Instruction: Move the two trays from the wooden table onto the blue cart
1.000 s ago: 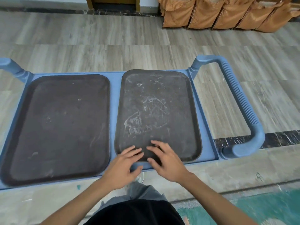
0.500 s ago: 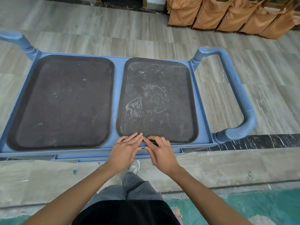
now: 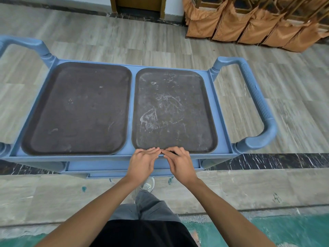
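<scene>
Both trays sit flat on the blue cart (image 3: 132, 154). The scratched right tray (image 3: 173, 111) lies just ahead of both hands: left hand (image 3: 142, 162) and right hand (image 3: 179, 163) rest flat, fingers extended on its near rim, gripping nothing. The left tray (image 3: 80, 107) is off to the left hand's side.

Even, soft daylight, faint shadows, wide-angle bowing at edges, motion blur on the outer floor (image 3: 293, 111)
</scene>
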Action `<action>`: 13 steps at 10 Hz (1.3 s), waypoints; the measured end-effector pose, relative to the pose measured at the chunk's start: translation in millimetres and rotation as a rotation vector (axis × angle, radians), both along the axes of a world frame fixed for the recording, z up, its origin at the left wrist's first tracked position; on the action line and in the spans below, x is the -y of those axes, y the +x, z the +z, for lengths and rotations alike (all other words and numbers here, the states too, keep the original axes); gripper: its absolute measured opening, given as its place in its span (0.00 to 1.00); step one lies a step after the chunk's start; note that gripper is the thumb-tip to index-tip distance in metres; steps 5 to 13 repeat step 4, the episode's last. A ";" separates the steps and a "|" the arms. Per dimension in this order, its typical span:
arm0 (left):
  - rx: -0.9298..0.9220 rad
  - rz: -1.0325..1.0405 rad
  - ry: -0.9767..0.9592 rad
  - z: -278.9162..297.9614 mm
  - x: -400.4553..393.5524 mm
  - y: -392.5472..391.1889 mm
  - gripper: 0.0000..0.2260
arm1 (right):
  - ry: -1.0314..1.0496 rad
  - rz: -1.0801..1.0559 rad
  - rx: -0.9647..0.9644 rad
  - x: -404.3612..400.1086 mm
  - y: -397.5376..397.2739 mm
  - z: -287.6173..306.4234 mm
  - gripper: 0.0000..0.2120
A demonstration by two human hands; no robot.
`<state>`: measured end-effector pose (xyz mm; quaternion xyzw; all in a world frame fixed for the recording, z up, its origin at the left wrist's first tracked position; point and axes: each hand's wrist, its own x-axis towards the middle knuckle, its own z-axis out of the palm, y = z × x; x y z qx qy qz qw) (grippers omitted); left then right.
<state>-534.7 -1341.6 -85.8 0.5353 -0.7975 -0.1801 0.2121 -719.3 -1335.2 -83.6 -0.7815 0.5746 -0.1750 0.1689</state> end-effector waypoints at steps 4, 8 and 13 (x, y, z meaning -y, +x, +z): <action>0.318 -0.049 0.197 54.9 31.9 32.8 0.23 | 0.263 -0.057 -0.079 45.2 -13.0 68.2 0.23; 0.318 -0.049 0.197 54.9 31.9 32.8 0.23 | 0.263 -0.057 -0.079 45.2 -13.0 68.2 0.23; 0.318 -0.049 0.197 54.9 31.9 32.8 0.23 | 0.263 -0.057 -0.079 45.2 -13.0 68.2 0.23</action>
